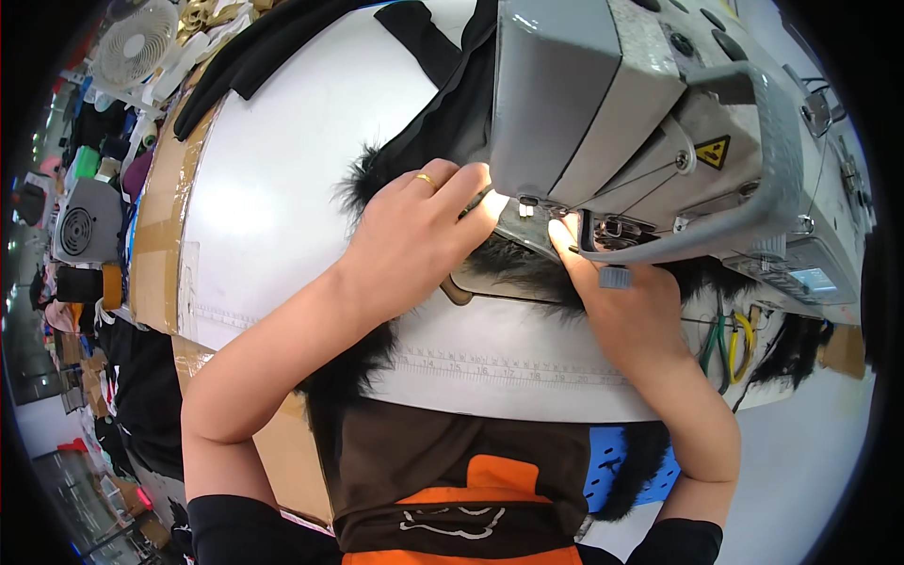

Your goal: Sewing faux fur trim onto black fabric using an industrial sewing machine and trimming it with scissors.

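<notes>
Through the head camera I have the black cloth (438,122) on the smooth white worktable (282,207), its near part beneath the grey, hard-cased sewing machine (556,94). The cloth is matte and soft, lying in folds; its long axis runs from the needle area away from the wearer, toward the far edge. Shaggy black fur trim (523,264) lies roughly crosswise just nearer than the needle, its wispy hairs fanning toward the wearer. More fur sticks out left of the left hand (414,226) and below that forearm; I can't tell whether it is all one strip.

The left hand is bent, fingers close together, resting on the work just left of the needle; I can't make out a pinch. The right hand (631,306) reaches in with its forefinger extended beside the presser foot, other fingers largely hidden, so I can't tell its grip.
</notes>
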`<state>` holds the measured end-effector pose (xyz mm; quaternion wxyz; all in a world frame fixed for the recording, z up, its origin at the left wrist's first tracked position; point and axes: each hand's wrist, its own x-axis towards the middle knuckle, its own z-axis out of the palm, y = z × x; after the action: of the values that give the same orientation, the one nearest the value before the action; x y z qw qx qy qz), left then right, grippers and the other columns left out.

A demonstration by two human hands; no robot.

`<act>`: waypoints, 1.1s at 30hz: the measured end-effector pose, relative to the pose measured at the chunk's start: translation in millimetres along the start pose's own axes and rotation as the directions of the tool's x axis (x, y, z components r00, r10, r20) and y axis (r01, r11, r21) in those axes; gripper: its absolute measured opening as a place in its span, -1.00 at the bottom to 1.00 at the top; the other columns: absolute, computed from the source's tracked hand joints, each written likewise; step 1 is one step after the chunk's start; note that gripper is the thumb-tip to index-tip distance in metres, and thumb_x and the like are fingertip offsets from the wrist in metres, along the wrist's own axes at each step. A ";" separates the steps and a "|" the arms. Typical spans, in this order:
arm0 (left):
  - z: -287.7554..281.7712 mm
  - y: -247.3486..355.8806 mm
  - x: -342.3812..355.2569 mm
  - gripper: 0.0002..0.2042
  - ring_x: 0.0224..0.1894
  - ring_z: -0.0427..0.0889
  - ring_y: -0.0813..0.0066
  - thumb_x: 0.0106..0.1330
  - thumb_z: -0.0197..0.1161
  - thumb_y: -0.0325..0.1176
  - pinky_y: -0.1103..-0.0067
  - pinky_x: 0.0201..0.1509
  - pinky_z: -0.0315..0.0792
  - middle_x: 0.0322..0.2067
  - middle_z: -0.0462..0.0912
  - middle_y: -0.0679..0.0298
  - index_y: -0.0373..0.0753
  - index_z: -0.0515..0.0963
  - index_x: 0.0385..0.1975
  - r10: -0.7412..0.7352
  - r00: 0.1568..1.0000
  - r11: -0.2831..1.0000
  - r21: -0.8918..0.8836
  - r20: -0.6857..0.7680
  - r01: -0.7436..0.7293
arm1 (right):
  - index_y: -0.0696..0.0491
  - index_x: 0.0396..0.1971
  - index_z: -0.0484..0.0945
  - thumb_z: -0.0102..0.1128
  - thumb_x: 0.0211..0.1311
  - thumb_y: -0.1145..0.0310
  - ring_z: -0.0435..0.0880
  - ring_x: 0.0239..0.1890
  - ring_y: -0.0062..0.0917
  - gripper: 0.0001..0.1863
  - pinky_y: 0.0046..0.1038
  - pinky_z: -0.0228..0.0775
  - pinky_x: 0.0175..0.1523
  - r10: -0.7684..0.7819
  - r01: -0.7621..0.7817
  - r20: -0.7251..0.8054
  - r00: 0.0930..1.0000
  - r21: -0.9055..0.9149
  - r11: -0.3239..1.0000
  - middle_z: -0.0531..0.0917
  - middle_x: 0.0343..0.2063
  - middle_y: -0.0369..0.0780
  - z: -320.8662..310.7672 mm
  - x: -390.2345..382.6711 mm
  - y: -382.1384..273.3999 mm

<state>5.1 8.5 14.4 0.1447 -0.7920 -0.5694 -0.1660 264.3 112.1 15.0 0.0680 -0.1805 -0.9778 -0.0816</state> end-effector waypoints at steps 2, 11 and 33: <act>2.0 -2.4 1.6 -0.78 -0.12 0.60 0.27 0.07 0.32 -0.44 0.45 -0.08 0.55 -0.14 0.57 0.25 -0.24 0.59 -0.26 0.001 1.000 1.000 0.016 -0.029 0.000 | -0.13 0.20 0.70 0.21 0.23 0.54 0.76 -0.11 -0.39 -0.48 -0.41 0.65 -0.15 -0.016 0.016 -0.014 1.000 0.025 1.000 0.76 -0.06 -0.28 0.7 -0.4 -0.2; 6.5 -19.6 -2.9 -0.46 0.17 0.53 0.11 -0.04 0.35 -0.68 0.27 0.28 0.45 0.08 0.56 0.21 -0.13 0.61 0.03 -0.199 0.979 0.968 -0.149 0.044 0.203 | -0.11 0.20 0.70 0.20 0.20 0.58 0.76 -0.15 -0.37 -0.45 -0.36 0.66 -0.15 -0.009 0.022 -0.122 0.992 0.103 0.994 0.74 -0.09 -0.25 6.1 1.2 1.3; -0.8 -6.1 -12.5 -0.47 0.24 0.44 0.00 -0.02 0.39 -0.57 0.11 0.43 0.25 0.20 0.41 0.17 -0.07 0.61 0.04 -0.258 0.944 0.938 -0.181 0.205 0.296 | 0.02 -0.38 0.75 0.31 0.00 0.35 0.62 -0.12 -0.50 -0.84 -0.49 0.52 -0.40 -0.054 0.065 -0.140 0.989 0.075 0.995 0.67 -0.01 -0.34 11.7 -0.7 4.7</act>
<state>-4.4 -0.5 10.0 -0.0157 -0.7261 -0.6655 -0.1719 265.5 118.4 4.1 0.1402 -0.1426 -0.9782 -0.0569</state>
